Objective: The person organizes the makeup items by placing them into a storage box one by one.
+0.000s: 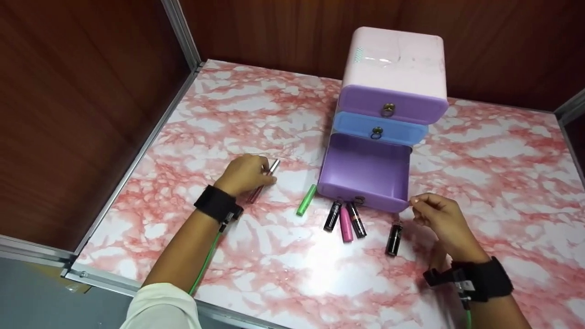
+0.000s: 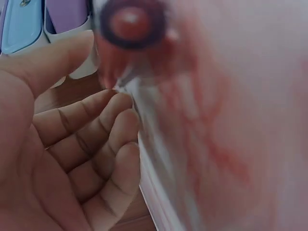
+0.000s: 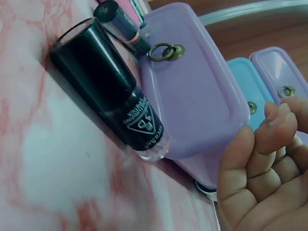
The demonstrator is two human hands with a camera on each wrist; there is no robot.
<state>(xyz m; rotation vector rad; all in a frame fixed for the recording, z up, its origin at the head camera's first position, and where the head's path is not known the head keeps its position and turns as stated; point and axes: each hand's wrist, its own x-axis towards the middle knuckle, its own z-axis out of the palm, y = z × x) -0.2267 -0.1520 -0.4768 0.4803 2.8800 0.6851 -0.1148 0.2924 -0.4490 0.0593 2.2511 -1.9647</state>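
Triangle (image 3: 143, 124) and lettering (image 3: 138, 108) mark one black tube (image 3: 96, 72), left hand (image 1: 244, 174) pinching a slim stick (image 1: 273, 167), grip of right hand (image 1: 442, 219) unclear.

On my feed the drawer unit (image 1: 365, 103) stands on the table (image 1: 502, 192), panel (image 1: 283, 36) behind it, four tubes (image 1: 346, 225) before it, another tube (image 1: 306, 200) front-left, left hand (image 1: 244, 173) farther left, right hand (image 1: 442, 219) front-right.

Left hand (image 1: 244, 174), right hand (image 1: 441, 221) (fingers bent)

On the black tube (image 3: 98, 72) nearest the right wrist camera, a pale triangle (image 3: 143, 126) frames what looks like a B; the small lettering (image 3: 137, 109) around it is too distorted to read
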